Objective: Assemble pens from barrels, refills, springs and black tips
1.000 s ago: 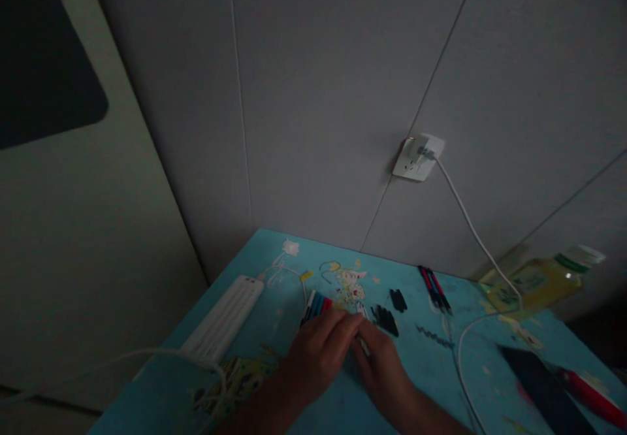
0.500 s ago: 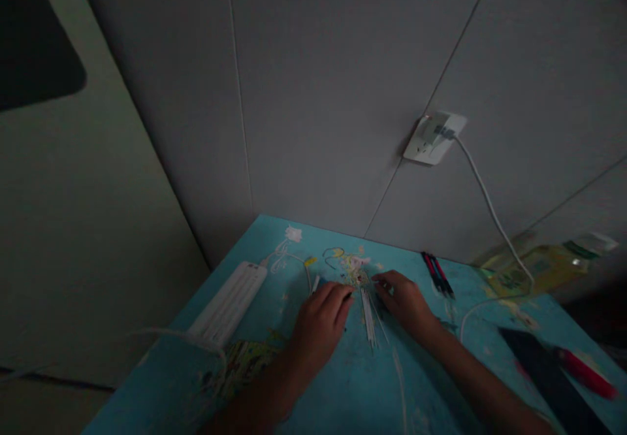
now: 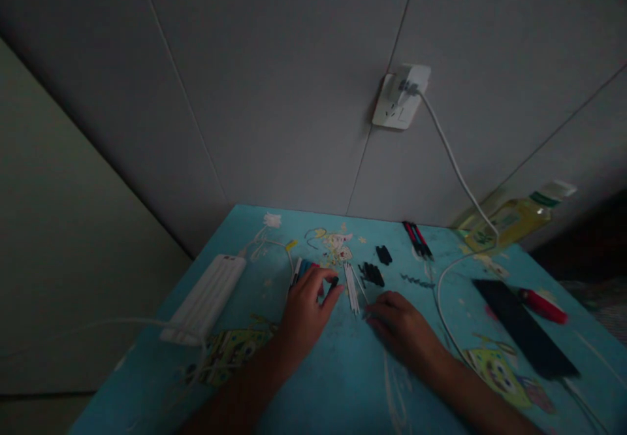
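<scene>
My left hand (image 3: pixel 308 314) is closed in a pinch on a small black cap-like piece (image 3: pixel 334 283). Behind its fingers lie several pens (image 3: pixel 302 268), partly hidden, with white, blue and red showing. A bundle of thin white sticks like pen refills (image 3: pixel 351 288) rests between my hands. One more white refill (image 3: pixel 360 283) slants away from the bundle, its near end at the fingertips of my right hand (image 3: pixel 399 324), which is curled shut there. Beyond that hand sit a group of small black pieces (image 3: pixel 372 274) and a second group (image 3: pixel 384 255).
A white power strip (image 3: pixel 206 298) with its cable lies at left. Black-and-red pens (image 3: pixel 418 239), a dark wavy row of small pieces (image 3: pixel 416 281), a bottle of yellow liquid (image 3: pixel 519 219), a dark flat slab (image 3: pixel 526 327) and a red-handled object (image 3: pixel 543 306) occupy the right. A cable hangs from the wall socket (image 3: pixel 399 98).
My right hand has drawn back toward me, from the far end of the refills to the near end of one. My left hand still pinches the black piece. The view has shifted.
</scene>
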`<control>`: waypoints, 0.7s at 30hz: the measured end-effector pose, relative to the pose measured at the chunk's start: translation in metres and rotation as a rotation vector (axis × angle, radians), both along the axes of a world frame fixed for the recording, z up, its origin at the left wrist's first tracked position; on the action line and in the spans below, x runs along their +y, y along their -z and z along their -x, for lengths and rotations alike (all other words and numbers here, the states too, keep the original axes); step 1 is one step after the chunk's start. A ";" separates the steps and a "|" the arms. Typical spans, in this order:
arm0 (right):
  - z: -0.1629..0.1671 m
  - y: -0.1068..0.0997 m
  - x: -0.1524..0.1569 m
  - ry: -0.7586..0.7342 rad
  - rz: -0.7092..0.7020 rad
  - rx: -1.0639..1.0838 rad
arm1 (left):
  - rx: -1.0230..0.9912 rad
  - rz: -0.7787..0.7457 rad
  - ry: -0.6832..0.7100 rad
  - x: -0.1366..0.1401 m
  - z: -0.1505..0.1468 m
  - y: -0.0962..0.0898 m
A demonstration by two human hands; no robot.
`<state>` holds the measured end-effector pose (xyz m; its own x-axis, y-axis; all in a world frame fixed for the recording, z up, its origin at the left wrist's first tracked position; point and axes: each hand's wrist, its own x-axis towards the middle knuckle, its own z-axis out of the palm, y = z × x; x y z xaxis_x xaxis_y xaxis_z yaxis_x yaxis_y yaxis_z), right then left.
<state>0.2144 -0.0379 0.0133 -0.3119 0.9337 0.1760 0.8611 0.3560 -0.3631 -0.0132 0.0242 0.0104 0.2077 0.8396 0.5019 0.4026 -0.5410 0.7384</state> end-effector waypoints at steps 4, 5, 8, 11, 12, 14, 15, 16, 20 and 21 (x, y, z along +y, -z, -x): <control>-0.004 0.004 0.004 -0.027 0.020 0.031 | -0.023 0.055 0.010 0.001 0.000 0.001; -0.004 0.003 0.005 -0.040 0.023 0.052 | -0.042 0.083 0.011 0.001 0.000 0.002; -0.003 -0.004 0.004 -0.049 0.057 0.196 | -0.208 0.242 0.034 0.002 -0.002 0.003; 0.000 -0.015 0.006 0.070 0.122 0.440 | -0.505 0.485 0.100 0.005 -0.005 0.003; 0.002 -0.019 0.007 0.126 0.133 0.519 | -0.602 0.562 0.116 0.005 -0.007 0.003; 0.006 -0.026 0.010 0.210 0.136 0.661 | -0.769 0.682 0.130 0.006 -0.010 0.002; 0.008 -0.028 0.012 0.238 0.138 0.728 | -0.837 0.724 0.133 0.006 -0.012 0.002; 0.010 -0.030 0.014 0.261 0.145 0.798 | -0.895 0.757 0.142 0.005 -0.014 0.002; 0.016 -0.032 0.018 0.328 0.189 1.094 | -0.979 0.844 0.213 0.000 -0.019 0.003; 0.017 -0.031 0.017 0.333 0.193 1.145 | -0.971 0.857 0.234 -0.001 -0.019 0.004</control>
<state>0.1977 -0.0208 0.0448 0.1944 0.9800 0.0422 0.0446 0.0341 -0.9984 0.0058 0.0227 0.0064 0.2489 0.9581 -0.1419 -0.5217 0.2561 0.8138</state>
